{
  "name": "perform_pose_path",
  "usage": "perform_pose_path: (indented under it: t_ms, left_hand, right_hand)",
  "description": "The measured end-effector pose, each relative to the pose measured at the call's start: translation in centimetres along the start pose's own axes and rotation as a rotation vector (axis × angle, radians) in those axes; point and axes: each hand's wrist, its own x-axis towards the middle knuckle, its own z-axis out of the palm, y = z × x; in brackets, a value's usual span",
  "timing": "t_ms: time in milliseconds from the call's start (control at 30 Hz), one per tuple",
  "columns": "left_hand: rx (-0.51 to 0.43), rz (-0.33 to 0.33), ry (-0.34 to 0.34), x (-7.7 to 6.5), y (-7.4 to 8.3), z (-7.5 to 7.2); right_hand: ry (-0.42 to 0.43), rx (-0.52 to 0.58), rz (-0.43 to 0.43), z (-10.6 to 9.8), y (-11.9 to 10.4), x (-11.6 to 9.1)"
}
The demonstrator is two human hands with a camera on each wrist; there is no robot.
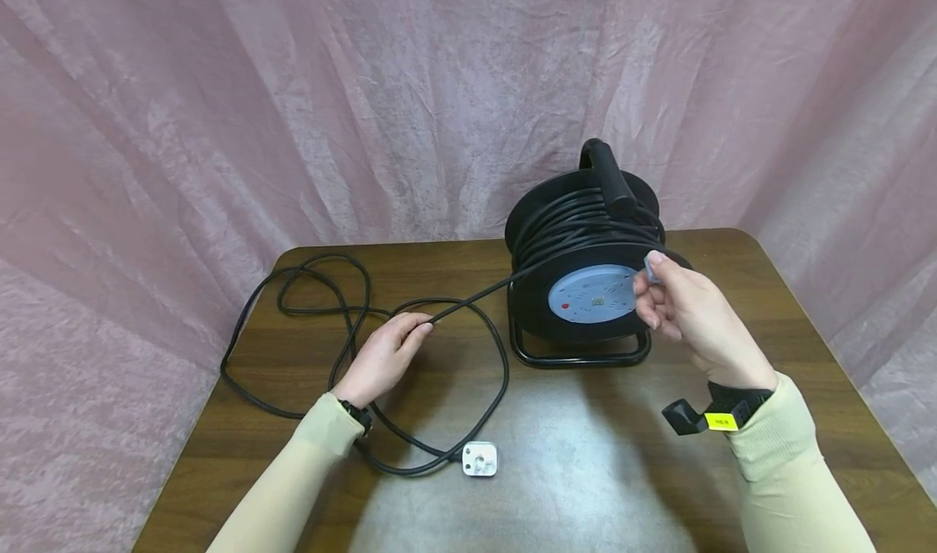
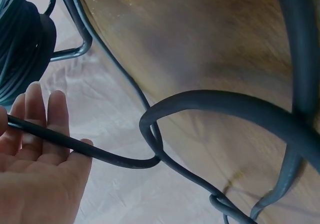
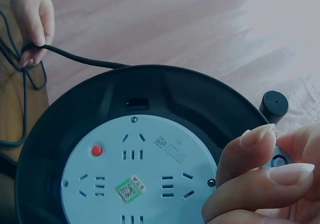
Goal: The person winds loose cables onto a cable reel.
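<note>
A black cable reel (image 1: 529, 313) with a pale blue-grey socket panel (image 1: 594, 293) stands upright on its tubular frame (image 1: 578, 361). Black cable is wound round its drum. My right hand (image 1: 688, 313) pinches a small grey knob (image 1: 650, 270) at the right side of the reel's face. In the right wrist view the curled fingers partly cover this knob (image 3: 278, 160). To the left of the reel, my left hand (image 1: 384, 358) holds the loose cable (image 1: 479, 295) between thumb and fingers. The stretch from that hand to the drum looks nearly straight. Across the left palm runs the cable (image 2: 50, 135).
Loose cable loops (image 1: 230, 350) spread over the left of the wooden table (image 1: 732, 293), one hanging past its left edge. A white-faced plug (image 1: 479, 459) lies near the front middle. The reel's carrying handle (image 1: 613, 180) rises above the drum. A pink curtain (image 1: 439, 89) hangs behind.
</note>
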Motion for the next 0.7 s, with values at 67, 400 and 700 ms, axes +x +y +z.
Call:
perform_pose_path:
  t_ms: [67, 400, 700]
  left_hand:
    - [-0.003, 0.003, -0.01, 0.0, -0.1, 0.1]
    - [-0.012, 0.018, -0.047, -0.1, -0.5, 0.3]
    - [-0.003, 0.023, -0.06, -0.1, -0.4, 0.4]
  right_hand:
    - [0.004, 0.001, 0.003, -0.2, 0.1, -0.1]
    - [0.023, 0.023, 0.015, -1.2, 0.7, -0.3]
    - [0.034, -0.007, 0.044, -2.2, 1.7, -0.8]
